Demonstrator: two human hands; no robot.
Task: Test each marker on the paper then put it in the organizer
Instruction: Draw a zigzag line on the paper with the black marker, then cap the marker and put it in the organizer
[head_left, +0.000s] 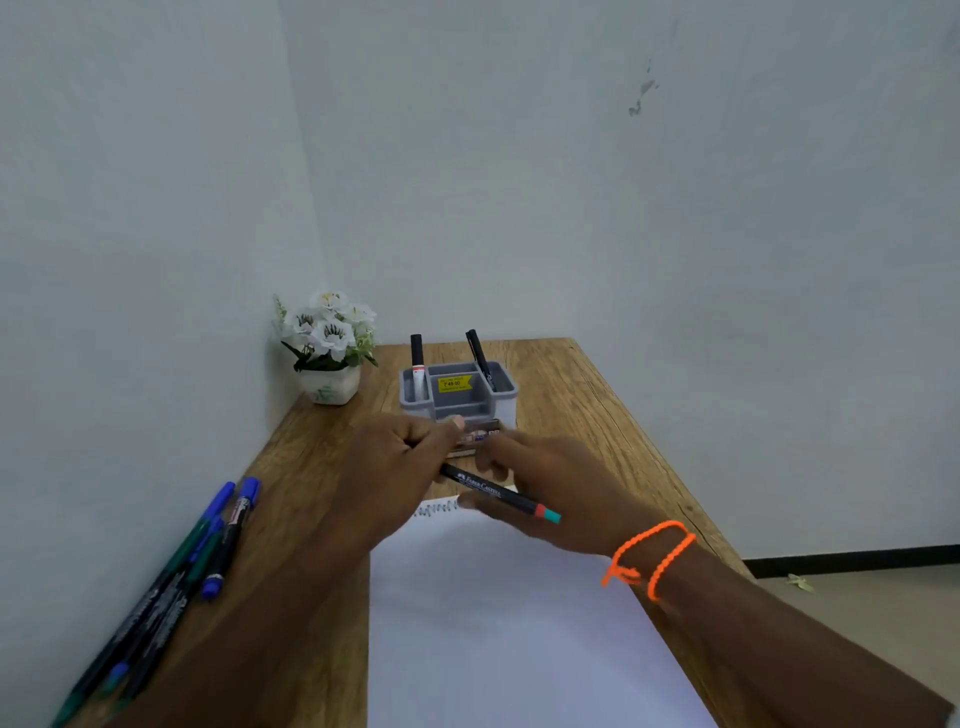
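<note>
While the left hand (402, 457) grips a marker (498, 491), right hand (561, 493) flat on paper (509, 623)

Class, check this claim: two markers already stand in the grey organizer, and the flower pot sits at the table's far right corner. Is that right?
Not quite. The head view shows two markers standing in the grey organizer, but the flower pot sits at the far left corner of the table, against the wall.

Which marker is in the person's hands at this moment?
The black Faber-Castell marker with the red and teal end, gripped by the left hand. The others stand in the organizer or lie at the table's left edge.
</note>
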